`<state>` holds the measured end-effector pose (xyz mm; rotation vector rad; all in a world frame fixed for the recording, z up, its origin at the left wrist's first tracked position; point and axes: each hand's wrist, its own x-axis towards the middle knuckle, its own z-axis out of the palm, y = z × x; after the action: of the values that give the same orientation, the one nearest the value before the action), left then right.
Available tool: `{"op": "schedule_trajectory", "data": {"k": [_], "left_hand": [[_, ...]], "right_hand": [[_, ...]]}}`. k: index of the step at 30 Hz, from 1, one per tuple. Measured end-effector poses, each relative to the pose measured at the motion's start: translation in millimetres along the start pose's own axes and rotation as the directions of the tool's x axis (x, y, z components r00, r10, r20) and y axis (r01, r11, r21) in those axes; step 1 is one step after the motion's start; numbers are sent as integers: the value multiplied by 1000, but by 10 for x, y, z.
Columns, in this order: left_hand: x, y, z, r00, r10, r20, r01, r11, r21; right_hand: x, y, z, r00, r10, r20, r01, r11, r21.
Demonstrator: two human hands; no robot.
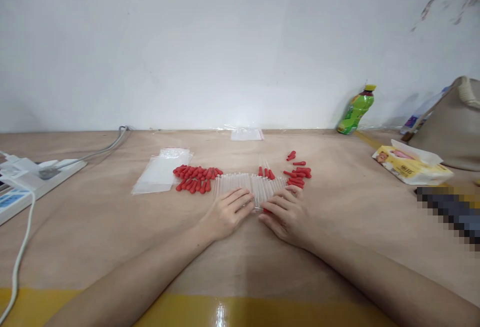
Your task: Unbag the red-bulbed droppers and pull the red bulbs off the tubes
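A row of clear glass dropper tubes (234, 182) lies side by side on the table. My left hand (227, 213) rests over the row's near left part, its fingers stretched out flat. At the right part, my right hand (288, 217) has bent fingers, with a bit of a red rubber bulb (267, 211) showing between thumb and index finger. Three tubes with red bulbs (266, 172) lie beyond the row. Left of it sits a large group of red bulbs (195, 173); a smaller loose group (302, 172) is at the right. My hands cover the tubes' near ends.
Clear zip bags (163, 172) lie at the left, and another bag (246, 135) by the wall. A power strip (48, 184) with cables stands far left. On the right are a green bottle (356, 112), a yellow tissue pack (410, 164), a beige bag (450, 122) and a blurred dark object (450, 212).
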<state>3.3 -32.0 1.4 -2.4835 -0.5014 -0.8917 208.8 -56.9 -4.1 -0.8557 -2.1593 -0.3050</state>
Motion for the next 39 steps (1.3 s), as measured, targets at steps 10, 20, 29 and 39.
{"op": "schedule_trajectory", "data": {"k": [10,20,29,39], "left_hand": [[-26,43,18,1000,-2,20,5,989,-146],[-98,14,11,999,-53,10,54,970,-237],[-157,2,-51,996,-77,53,88,962,-257],[-248,-422,-227,846,-533,13,533,846,17]], "right_hand": [[-34,5,-29,986,-130,-104,121,988,-92],[-122,70,-38,972,-211,-101,189,963,-191],[-179,96,-140,950,-303,-72,274,923,-270],[-146,518,-253,977,117,-180,-119,993,4]]}}
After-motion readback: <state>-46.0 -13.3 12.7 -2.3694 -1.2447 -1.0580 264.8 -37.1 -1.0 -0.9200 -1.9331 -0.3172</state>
